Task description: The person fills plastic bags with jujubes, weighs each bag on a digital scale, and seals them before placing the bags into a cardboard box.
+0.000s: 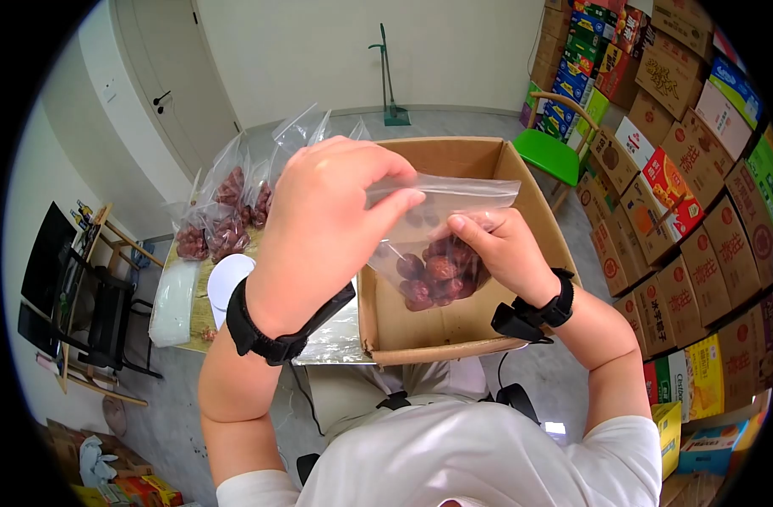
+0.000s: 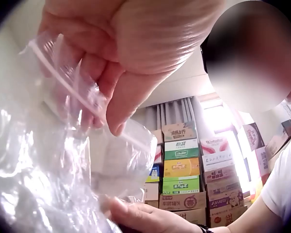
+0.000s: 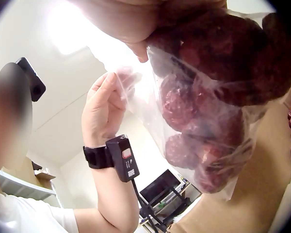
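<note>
A clear zip-lock bag of dark red dates hangs tilted over an open cardboard box in the head view. My left hand pinches the bag's top edge near its left corner between thumb and fingers. In the left wrist view the bag's zip strip runs past the thumb of that hand. Lower on the right side, my right hand grips the bag, its thumb lying on the plastic in front. The dates bunch in the bag's lower part, below the right hand's fingers in the right wrist view.
Several filled bags of dates stand on the table left of the box. Nearer lie a white round container and a stack of clear bags. Stacked cartons line the right side, with a green chair beside them.
</note>
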Tool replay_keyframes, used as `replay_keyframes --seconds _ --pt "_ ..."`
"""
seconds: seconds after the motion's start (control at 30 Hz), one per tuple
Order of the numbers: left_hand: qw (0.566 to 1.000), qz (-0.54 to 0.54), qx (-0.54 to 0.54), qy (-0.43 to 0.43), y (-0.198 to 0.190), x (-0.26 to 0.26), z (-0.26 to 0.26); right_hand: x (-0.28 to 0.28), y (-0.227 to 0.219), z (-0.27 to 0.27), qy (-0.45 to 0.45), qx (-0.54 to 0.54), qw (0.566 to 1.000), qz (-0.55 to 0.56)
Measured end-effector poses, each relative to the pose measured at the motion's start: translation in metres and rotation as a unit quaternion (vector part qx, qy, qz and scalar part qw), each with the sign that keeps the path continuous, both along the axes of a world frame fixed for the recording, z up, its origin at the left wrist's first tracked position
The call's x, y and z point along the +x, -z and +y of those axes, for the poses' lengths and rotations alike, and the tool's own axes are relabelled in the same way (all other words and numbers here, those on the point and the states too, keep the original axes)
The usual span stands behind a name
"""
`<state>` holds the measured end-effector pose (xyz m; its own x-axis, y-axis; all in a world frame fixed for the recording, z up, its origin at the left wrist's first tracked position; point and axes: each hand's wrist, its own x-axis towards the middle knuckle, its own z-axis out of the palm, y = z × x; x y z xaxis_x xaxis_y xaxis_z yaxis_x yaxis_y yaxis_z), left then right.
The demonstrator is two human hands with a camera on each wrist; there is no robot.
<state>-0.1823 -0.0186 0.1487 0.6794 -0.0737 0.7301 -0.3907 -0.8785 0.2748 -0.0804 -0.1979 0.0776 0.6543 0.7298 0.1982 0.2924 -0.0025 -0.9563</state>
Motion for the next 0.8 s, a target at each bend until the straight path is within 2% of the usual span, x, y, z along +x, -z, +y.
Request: replay_keyframes --seconds 0.17,0.33,0.43,0.8 --pt "1.000 0.018 0.003 -0.002 -0.002 -0.001 -0.005 0.000 0.002 0.001 -0.005 0.006 1.000 -0.008" --pt "0.999 -0.031 0.026 0.026 -0.004 0.001 -0.010 -0.002 -0.002 -0.001 -0.006 -0.006 1.000 -0.005" --pt "0.999 -0.001 0.013 0.034 -0.004 0.003 -0.015 -0.005 -0.003 -0.001 -0.008 -0.005 1.000 0.000" --pt "0.999 -0.022 0.009 0.049 -0.003 0.007 -0.026 -0.007 -0.003 0.001 -0.008 -0.004 1.000 -0.013"
